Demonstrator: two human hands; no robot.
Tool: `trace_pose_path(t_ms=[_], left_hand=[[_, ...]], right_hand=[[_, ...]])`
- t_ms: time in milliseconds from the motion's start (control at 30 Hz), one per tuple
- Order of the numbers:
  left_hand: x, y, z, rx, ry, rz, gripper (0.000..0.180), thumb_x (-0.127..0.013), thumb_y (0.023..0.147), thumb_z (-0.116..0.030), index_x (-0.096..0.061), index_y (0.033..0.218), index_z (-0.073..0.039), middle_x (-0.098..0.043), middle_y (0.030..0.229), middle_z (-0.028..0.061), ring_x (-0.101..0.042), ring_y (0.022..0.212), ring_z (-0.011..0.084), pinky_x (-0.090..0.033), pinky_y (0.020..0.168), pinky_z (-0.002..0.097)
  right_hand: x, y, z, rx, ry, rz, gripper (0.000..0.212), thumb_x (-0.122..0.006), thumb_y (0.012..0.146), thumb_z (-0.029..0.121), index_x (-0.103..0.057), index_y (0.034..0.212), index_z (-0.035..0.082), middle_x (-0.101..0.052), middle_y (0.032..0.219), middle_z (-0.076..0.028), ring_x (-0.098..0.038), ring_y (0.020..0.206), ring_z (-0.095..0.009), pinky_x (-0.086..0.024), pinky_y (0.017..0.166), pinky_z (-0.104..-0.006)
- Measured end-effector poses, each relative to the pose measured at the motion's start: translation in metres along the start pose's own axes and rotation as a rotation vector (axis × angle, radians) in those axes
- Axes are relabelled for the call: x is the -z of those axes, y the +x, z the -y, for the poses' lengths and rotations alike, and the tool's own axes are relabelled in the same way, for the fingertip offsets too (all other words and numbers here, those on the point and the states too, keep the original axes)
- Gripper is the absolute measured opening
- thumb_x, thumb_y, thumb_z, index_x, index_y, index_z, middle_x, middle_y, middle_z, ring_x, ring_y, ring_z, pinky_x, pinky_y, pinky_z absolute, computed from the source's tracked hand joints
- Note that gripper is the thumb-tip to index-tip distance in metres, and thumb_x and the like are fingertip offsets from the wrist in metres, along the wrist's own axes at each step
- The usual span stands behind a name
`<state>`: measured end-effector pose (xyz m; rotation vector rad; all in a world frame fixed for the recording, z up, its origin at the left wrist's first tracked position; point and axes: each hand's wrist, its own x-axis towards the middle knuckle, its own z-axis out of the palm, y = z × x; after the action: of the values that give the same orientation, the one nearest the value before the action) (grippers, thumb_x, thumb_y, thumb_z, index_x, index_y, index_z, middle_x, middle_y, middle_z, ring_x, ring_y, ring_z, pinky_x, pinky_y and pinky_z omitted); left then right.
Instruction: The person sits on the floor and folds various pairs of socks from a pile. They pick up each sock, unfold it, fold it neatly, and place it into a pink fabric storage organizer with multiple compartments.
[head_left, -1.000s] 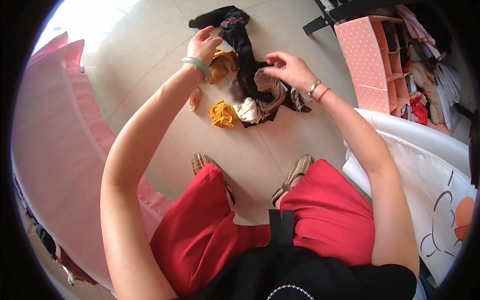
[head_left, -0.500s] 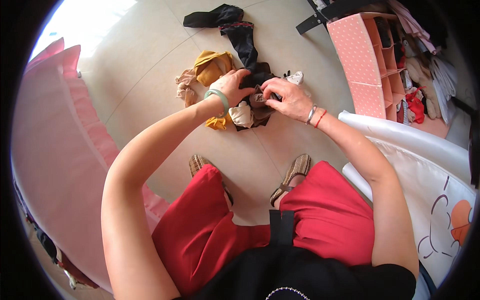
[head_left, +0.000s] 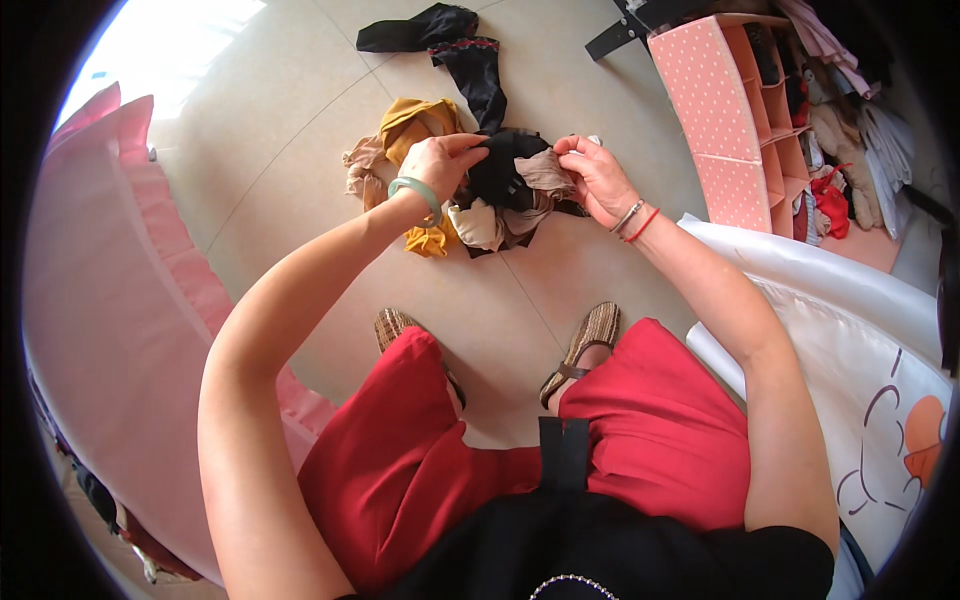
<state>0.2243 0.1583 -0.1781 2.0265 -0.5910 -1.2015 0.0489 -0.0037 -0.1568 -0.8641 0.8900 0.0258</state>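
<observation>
Over a small heap of clothing on the floor, both my hands are closed in a pinch. My left hand (head_left: 438, 167), with a green bangle at its wrist, grips the edge of a dark black cloth piece (head_left: 497, 175). A crumpled greyish-pink thin cloth (head_left: 545, 172) hangs from the fingertips of my right hand (head_left: 597, 182), partly over the black piece. A cream bundle (head_left: 477, 226) and brown fabric lie just below. Mustard-yellow cloth (head_left: 408, 120) and a beige bundle (head_left: 365, 165) sit left of my left hand. What lies under the heap is hidden.
Long black garments (head_left: 470, 75) stretch across the tiles beyond the heap. At the right stands a pink polka-dot compartment organizer (head_left: 705, 120) with clothes in it. White printed fabric (head_left: 850, 370) is near my right arm, pink ruffled fabric (head_left: 120, 300) on the left.
My hands have moved apart, the right one drawing the greyish-pink cloth up and out. More of the black piece between them now shows.
</observation>
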Motion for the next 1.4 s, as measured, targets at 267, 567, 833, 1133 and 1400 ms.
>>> trace_pose_path(t_ms=[267,567,833,1133,1400], left_hand=[[0.007,0.002,-0.006,-0.161,-0.699,-0.056,0.020,-0.052,0.090,-0.021,-0.057,0.095,-0.002,-0.053,0.084,-0.0018,-0.047,0.078,0.0082,-0.039,0.074,0.0214],[0.031,0.001,-0.021,0.087,-1.123,0.235,0.028,-0.049,0.091,-0.029,-0.057,0.109,-0.009,-0.066,0.098,0.0038,-0.062,0.094,0.0179,-0.049,0.084,0.0355],[0.046,-0.019,-0.055,0.152,-1.331,0.699,0.048,-0.052,0.095,-0.048,-0.050,0.126,-0.011,-0.061,0.118,0.0047,-0.059,0.109,0.0191,-0.047,0.095,0.0373],[0.030,-0.016,-0.040,0.219,-0.980,0.357,0.007,-0.062,0.093,-0.018,-0.059,0.098,-0.016,-0.064,0.096,-0.0027,-0.062,0.091,0.0111,-0.049,0.081,0.0287],[0.019,-0.020,-0.035,0.006,-0.884,0.255,0.030,-0.051,0.089,0.006,-0.057,0.114,-0.009,-0.063,0.103,0.0024,-0.062,0.093,0.0141,-0.051,0.084,0.0281]], right_hand=[[-0.006,0.001,-0.004,0.138,-0.422,-0.056,0.018,-0.045,0.091,0.014,-0.060,0.098,0.005,-0.063,0.096,-0.005,-0.061,0.076,-0.014,-0.053,0.067,-0.0332],[-0.019,0.007,0.017,0.289,-0.492,0.015,0.038,-0.060,0.085,0.022,-0.058,0.115,0.000,-0.065,0.101,-0.004,-0.060,0.094,-0.014,-0.047,0.083,-0.0294],[-0.046,-0.013,0.057,0.287,-0.377,0.061,0.035,-0.067,0.085,0.004,-0.053,0.117,-0.001,-0.064,0.103,-0.008,-0.061,0.088,-0.012,-0.054,0.075,-0.0300],[-0.034,-0.018,0.059,0.014,0.029,0.161,0.019,-0.062,0.091,0.016,-0.062,0.107,0.005,-0.065,0.099,-0.002,-0.062,0.090,-0.011,-0.054,0.074,-0.0298],[-0.020,-0.013,0.070,0.252,0.024,0.152,0.034,-0.065,0.089,0.007,-0.053,0.121,0.003,-0.064,0.102,-0.003,-0.063,0.086,-0.009,-0.052,0.064,-0.0224]])
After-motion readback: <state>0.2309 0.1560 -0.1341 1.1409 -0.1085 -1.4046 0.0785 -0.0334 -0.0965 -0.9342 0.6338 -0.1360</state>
